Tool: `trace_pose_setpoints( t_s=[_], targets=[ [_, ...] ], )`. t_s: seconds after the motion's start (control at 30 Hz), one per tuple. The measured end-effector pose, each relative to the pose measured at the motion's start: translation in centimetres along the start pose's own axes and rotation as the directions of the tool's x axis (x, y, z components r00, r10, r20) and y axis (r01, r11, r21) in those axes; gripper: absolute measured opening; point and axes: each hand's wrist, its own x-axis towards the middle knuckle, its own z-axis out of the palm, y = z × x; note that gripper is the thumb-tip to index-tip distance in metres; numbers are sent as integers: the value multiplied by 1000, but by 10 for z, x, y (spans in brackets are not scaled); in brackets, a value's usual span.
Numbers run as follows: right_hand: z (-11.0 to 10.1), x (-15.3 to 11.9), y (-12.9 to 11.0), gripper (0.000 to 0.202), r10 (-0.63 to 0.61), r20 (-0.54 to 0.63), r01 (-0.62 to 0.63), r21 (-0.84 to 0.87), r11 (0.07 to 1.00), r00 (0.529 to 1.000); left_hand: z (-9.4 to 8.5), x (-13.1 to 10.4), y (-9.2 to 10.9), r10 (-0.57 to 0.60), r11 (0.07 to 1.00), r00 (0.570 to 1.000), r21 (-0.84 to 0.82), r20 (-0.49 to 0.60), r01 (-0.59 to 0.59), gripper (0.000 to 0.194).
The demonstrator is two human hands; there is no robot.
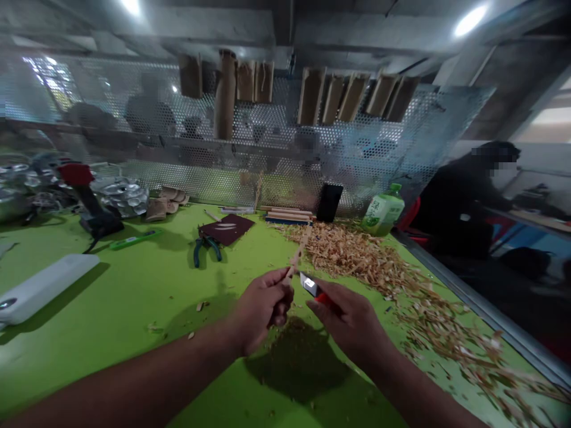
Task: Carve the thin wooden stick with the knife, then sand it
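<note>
One thin, pale wooden stick (300, 252), gripped in the left hand (262, 304), slanting up and away above a bright green worktop (143, 285). One red-handled knife with flat silver blade (308, 284), gripped in the right hand (355, 314), blade just beside the stick. Curled tan wood shavings (357, 255), heaped beyond the right hand. Blue-handled pliers (216, 248), at a flat maroon sheet (236, 227).
</note>
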Motion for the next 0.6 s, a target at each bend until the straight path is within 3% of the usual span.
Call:
trace_pose_setpoints(
  t_s=[0.27,0.47,0.6],
  targets=[
    [-6,10,6,39,279,-70,-260,208,943,958,-1,2,11,45,982,982,-190,184,-9,15],
    [-19,26,4,46,467,73,-409,612,677,881,2,11,22,58,980,982,-199,178,-22,21],
    [-44,46,-8,43,437,105,-365,736,570,893,9,21,34,127,955,979,-287,162,-77,19]
  ],
)
